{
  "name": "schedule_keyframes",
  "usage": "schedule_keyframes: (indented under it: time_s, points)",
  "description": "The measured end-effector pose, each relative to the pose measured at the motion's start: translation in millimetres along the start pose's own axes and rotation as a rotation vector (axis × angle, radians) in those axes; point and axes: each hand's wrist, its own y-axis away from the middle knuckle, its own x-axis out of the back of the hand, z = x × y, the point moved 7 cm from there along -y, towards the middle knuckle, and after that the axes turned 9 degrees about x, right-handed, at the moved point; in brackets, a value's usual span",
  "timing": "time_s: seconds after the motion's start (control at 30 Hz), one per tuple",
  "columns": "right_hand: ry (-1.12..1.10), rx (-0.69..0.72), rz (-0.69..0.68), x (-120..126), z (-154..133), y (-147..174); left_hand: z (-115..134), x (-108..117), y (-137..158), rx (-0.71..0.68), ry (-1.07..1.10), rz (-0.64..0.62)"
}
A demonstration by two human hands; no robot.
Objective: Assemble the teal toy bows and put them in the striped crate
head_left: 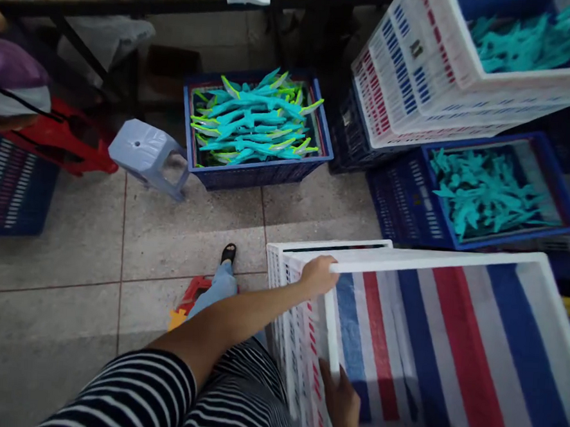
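Observation:
A white plastic crate point(436, 260), lined with red, white and blue striped sheeting, fills the lower right and looks empty inside. My left hand point(318, 277) is wrapped round its rim at the far left corner, with the arm stretched across my body. Nearer to me, my right hand point(341, 400) grips the same crate's left rim, its fingers partly hidden by the edge. Beneath it, the rim of another white crate point(275, 255) shows at the left.
Ahead stands a blue crate point(263, 167) heaped with turquoise and yellow-green pieces. A pale plastic stool point(142, 143) is beside it. White crates point(404, 72) are stacked at the upper right, above a blue crate point(406, 208) of turquoise pieces. Another person's sleeve point(14, 68) shows at left.

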Motion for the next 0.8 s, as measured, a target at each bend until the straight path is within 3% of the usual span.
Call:
schedule_keyframes:
  time_s: [0.13, 0.5, 0.73, 0.8]
  points:
    - [0.141, -0.155, 0.070, -2.7, 2.9, -4.9, 10.1, -3.1, 3.4, 0.006, -0.100, -0.013]
    - [0.186, -0.002, 0.323, -6.7, -2.4, 14.7, 5.0, 15.8, 13.6, -0.011, -0.113, -0.037]
    - [0.063, -0.045, 0.201, -7.3, 1.9, 15.0, 3.6, 7.9, 13.3, -0.018, -0.088, -0.020]
    - [0.011, 0.035, 0.191, -2.2, 0.7, 8.1, 6.7, -0.3, 9.8, -0.075, -0.056, -0.048]
